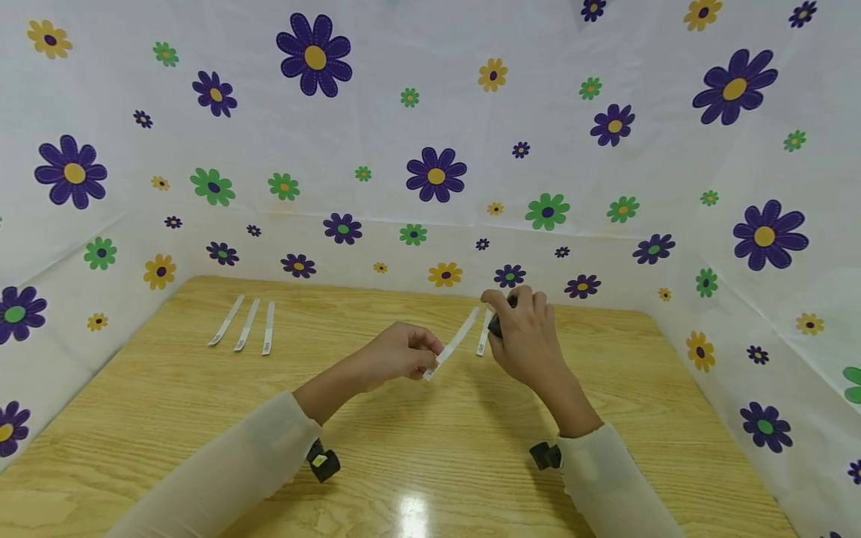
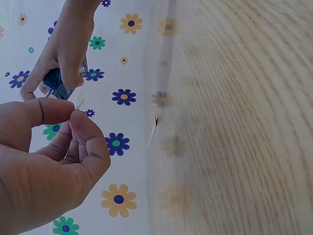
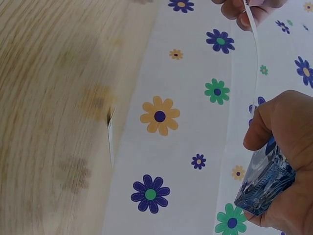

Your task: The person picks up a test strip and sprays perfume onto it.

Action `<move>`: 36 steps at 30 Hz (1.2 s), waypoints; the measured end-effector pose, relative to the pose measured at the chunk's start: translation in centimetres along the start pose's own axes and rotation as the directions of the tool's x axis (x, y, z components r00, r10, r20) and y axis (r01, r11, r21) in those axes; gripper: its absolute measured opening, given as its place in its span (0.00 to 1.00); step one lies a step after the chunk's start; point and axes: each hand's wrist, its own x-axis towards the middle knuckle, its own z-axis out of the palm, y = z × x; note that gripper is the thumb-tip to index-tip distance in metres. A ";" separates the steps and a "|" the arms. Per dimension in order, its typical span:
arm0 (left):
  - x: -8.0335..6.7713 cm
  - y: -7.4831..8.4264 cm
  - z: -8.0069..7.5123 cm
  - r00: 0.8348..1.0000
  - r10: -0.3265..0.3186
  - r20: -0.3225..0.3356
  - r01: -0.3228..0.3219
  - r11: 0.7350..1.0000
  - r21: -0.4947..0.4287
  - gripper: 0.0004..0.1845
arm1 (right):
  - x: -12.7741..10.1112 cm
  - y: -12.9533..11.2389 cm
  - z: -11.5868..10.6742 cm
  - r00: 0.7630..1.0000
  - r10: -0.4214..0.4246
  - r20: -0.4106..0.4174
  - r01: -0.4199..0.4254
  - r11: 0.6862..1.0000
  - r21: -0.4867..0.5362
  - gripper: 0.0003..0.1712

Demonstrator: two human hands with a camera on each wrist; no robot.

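A white cloth printed with flowers hangs along the back and both sides of the wooden table, following its far and side edges; the near edge is cut off by the bottom of the head view. A wide stretch of wood runs from the hands toward the wearer, with a bright glare near the bottom. Two pale sleeves come up from that side, cut off below, with a small black box beneath the left cuff and another by the right.

The right hand, near the far edge, has its fingers wrapped round a small dark gadget; its side looks blue and see-through in the right wrist view, and the hand covers too much to tell what it is. The left hand pinches the printed end of a white paper strip between thumb and fingers, above the wood. The strip slants up toward the right hand; whether its far end touches that hand is unclear.

Another strip lies beyond, partly hidden by the right hand. Three more strips lie side by side, apart, at the table's far left.
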 end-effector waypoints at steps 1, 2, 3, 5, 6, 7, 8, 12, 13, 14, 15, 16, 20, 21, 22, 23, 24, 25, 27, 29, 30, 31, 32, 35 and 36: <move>0.0 0.0 0.0 1.000 0.000 0.000 0.000 1.000 -0.001 0.07 | 0.0 0.0 0.0 1.000 -0.001 0.001 0.001 1.000 -0.001 0.32; -0.1 0.0 0.1 1.000 0.001 0.001 -0.001 1.000 -0.002 0.07 | 0.0 0.0 0.0 1.000 -0.001 0.001 0.001 1.000 -0.003 0.32; -0.1 0.1 0.1 1.000 0.000 0.000 0.000 1.000 -0.003 0.07 | 0.0 0.0 0.0 1.000 -0.002 0.001 0.002 1.000 -0.005 0.32; -0.2 0.1 0.1 1.000 -0.004 -0.002 0.004 1.000 -0.003 0.07 | 0.0 0.0 0.0 1.000 -0.005 0.001 0.005 1.000 -0.011 0.31; -0.2 0.0 0.1 1.000 -0.007 -0.003 0.006 1.000 -0.004 0.07 | 0.0 0.0 0.0 1.000 -0.006 0.001 0.006 1.000 -0.014 0.31; -0.2 0.0 0.1 1.000 -0.009 -0.004 0.009 1.000 -0.005 0.07 | 0.0 0.0 0.0 1.000 -0.008 0.000 0.008 1.000 -0.019 0.30; -0.2 0.0 0.1 1.000 -0.011 -0.004 0.011 1.000 -0.006 0.07 | 0.0 0.0 0.0 1.000 -0.008 -0.001 0.008 1.000 -0.022 0.30; -0.2 -0.1 0.1 1.000 -0.012 -0.003 0.012 1.000 -0.010 0.07 | 0.0 0.0 0.1 1.000 -0.010 0.001 0.010 0.999 -0.032 0.28; -0.2 -0.1 0.1 1.000 -0.011 -0.002 0.011 1.000 -0.010 0.07 | 0.0 0.0 0.1 1.000 -0.009 0.004 0.009 0.999 -0.033 0.28; -0.1 -0.1 0.1 1.000 -0.010 -0.001 0.010 1.000 -0.010 0.07 | -0.1 0.0 0.1 1.000 -0.009 0.007 0.009 0.999 -0.033 0.28; -0.1 -0.1 0.0 1.000 -0.009 -0.001 0.009 1.000 -0.010 0.07 | -0.1 0.0 0.1 1.000 -0.009 0.010 0.009 0.999 -0.034 0.28; -0.1 -0.1 0.0 1.000 -0.008 0.000 0.008 1.000 -0.010 0.07 | -0.1 0.0 0.1 1.000 -0.008 0.014 0.008 0.999 -0.034 0.28; -0.1 -0.1 0.1 1.000 -0.009 -0.001 0.009 1.000 -0.008 0.07 | -0.1 0.0 0.1 1.000 -0.005 0.027 0.006 0.999 -0.039 0.28; -0.1 -0.1 0.1 1.000 -0.010 -0.001 0.010 1.000 -0.007 0.07 | -0.1 0.0 0.1 1.000 -0.004 0.029 0.005 0.999 -0.039 0.28; -0.1 -0.1 0.1 1.000 -0.009 -0.002 0.009 1.000 -0.006 0.07 | -0.1 0.0 0.1 0.999 -0.003 0.032 0.004 0.999 -0.040 0.28; -0.1 -0.1 0.1 1.000 -0.009 -0.002 0.009 1.000 -0.006 0.07 | -0.1 0.0 0.1 0.999 -0.002 0.035 0.003 0.999 -0.040 0.28; -0.1 0.0 0.1 1.000 -0.009 -0.003 0.009 1.000 -0.005 0.07 | -0.1 0.0 0.1 0.999 -0.001 0.037 0.002 0.999 -0.041 0.28; -0.1 0.0 0.1 1.000 -0.008 -0.003 0.008 1.000 -0.004 0.07 | -0.1 0.0 0.1 0.999 0.001 0.038 0.001 0.999 -0.041 0.28; -0.1 0.0 0.1 1.000 -0.005 -0.002 0.005 1.000 -0.003 0.07 | -0.1 0.0 0.1 0.999 0.004 0.041 -0.002 0.999 -0.040 0.28; -0.2 0.1 0.1 1.000 -0.004 0.001 0.004 1.000 -0.004 0.07 | -0.1 0.0 0.2 0.999 0.007 0.042 -0.005 0.999 -0.039 0.27; -0.2 0.2 0.1 1.000 -0.004 0.002 0.004 1.000 -0.004 0.07 | -0.2 0.0 0.2 0.999 0.008 0.043 -0.006 0.999 -0.039 0.27; -0.2 0.1 0.1 1.000 -0.003 0.003 0.003 1.000 -0.005 0.07 | -0.2 0.0 0.2 0.999 0.008 0.043 -0.007 0.999 -0.038 0.27; -0.2 0.2 0.1 1.000 -0.003 0.004 0.003 1.000 -0.006 0.07 | -0.2 0.0 0.2 0.999 0.008 0.042 -0.007 0.999 -0.038 0.27; -0.2 0.2 0.1 1.000 -0.007 0.001 0.007 1.000 -0.005 0.07 | -0.2 0.1 0.4 0.999 0.009 0.041 -0.008 0.999 -0.038 0.28; -0.2 0.1 0.1 1.000 -0.008 -0.001 0.008 1.000 -0.005 0.07 | -0.2 0.1 0.4 0.999 0.010 0.042 -0.009 0.999 -0.038 0.28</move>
